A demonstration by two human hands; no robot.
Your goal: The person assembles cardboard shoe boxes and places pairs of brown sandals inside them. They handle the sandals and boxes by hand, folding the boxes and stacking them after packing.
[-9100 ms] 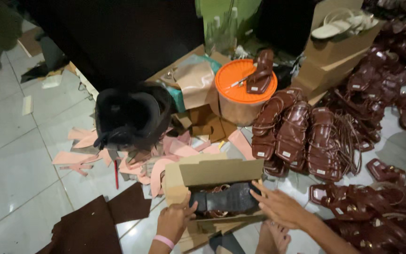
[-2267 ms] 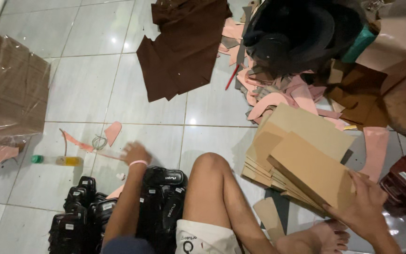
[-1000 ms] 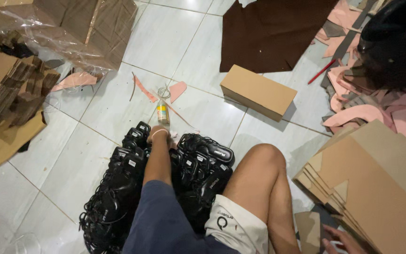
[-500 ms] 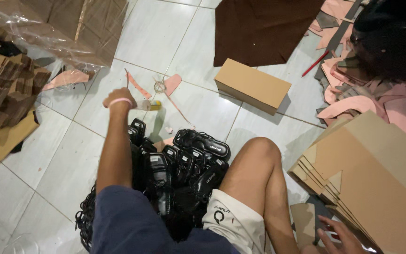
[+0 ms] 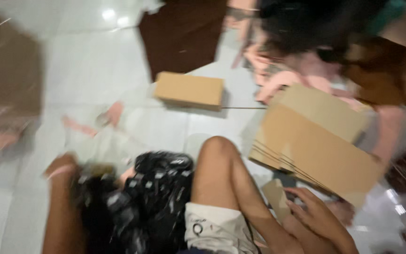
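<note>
Black sandals (image 5: 158,197) lie heaped on the floor against the left thigh, the blurred left hand (image 5: 62,165) at their edge (whether its fingers grip anything, I cannot tell). Right hand (image 5: 316,215), fingers loosely spread, rests beside the flat cartons (image 5: 320,146); a steadier, slower reach would probably serve best.

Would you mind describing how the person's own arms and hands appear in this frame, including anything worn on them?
Both forearms are bare, with no sleeves or gloves in view. The left hand is heavily motion-blurred; a pale pinkish band seems to sit at its wrist, though the blur makes that uncertain. The right hand is sharper and shows no ring, watch or bracelet.
</note>
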